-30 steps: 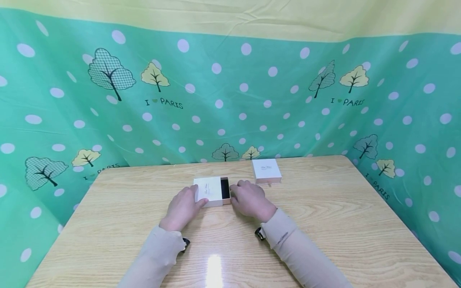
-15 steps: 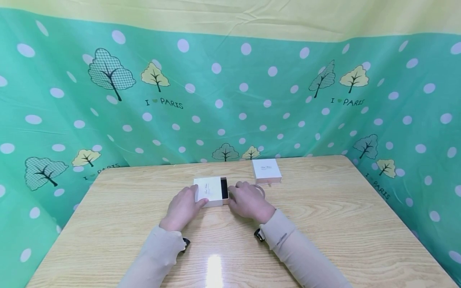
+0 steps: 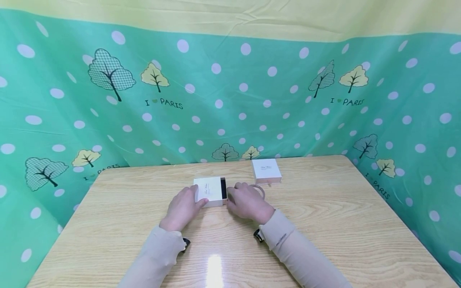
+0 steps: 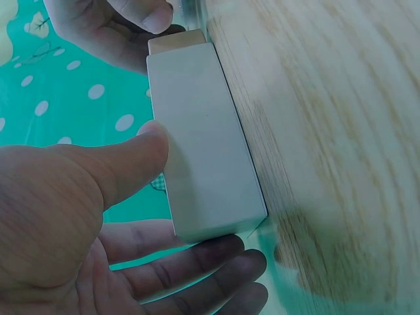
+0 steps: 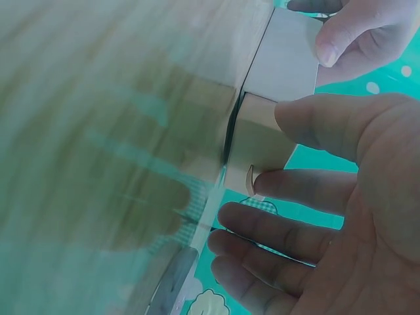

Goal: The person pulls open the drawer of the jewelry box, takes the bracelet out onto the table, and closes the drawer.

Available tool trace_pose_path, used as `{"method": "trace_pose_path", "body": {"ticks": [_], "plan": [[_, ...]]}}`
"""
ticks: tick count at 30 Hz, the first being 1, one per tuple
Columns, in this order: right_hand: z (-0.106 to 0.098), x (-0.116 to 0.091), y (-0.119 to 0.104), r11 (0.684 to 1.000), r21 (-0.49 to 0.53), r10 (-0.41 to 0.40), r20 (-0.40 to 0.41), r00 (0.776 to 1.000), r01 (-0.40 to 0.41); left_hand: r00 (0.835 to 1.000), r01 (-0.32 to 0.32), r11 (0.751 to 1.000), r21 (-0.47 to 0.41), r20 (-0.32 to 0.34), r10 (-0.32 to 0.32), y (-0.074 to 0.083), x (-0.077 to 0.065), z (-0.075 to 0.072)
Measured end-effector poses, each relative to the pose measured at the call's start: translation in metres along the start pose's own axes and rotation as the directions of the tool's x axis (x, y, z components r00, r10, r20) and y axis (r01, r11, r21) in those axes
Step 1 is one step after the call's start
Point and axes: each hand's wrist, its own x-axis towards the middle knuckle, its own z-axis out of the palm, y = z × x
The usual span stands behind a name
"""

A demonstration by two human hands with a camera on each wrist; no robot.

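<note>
A small white drawer box (image 3: 210, 190) with printed lettering lies on the table, its tan inner drawer (image 5: 259, 131) out a little at the right end. A strip of the drawer's black inside shows from above. My left hand (image 3: 183, 206) grips the white sleeve, thumb on the front side and fingers at the left end. My right hand (image 3: 248, 202) is at the drawer end. Its thumb touches the drawer's front side, and its index finger is by the small pull tab (image 5: 250, 180) on the end face. The other fingers extend past it, fairly straight.
A second white box (image 3: 266, 170) with a pinkish front stands farther back to the right. Just behind my right hand lies a greyish curved band (image 3: 262, 191), partly hidden by the hand. A green dotted cloth (image 3: 223, 112) hangs behind the wooden table (image 3: 324, 200).
The drawer has slid left, further into the white sleeve, and my right hand has moved left with it. More of the greyish band shows. My left hand has stayed put.
</note>
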Motion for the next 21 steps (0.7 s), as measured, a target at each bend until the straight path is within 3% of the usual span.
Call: {"method": "trace_pose_path", "body": {"ticks": [8,21], "plan": [[-0.0016,-0.0003,-0.0019,0.999,0.016,-0.031,-0.014,0.999,0.032,1.0,-0.008,1.0,0.002,-0.011,0.008,0.0,0.0007,-0.0006],[0.0019,-0.0017,-0.0045,0.998,0.033,-0.048,0.03,0.998,0.047,1.0,-0.007,1.0,0.006,-0.008,0.007,0.0002,0.0,-0.0006]]}}
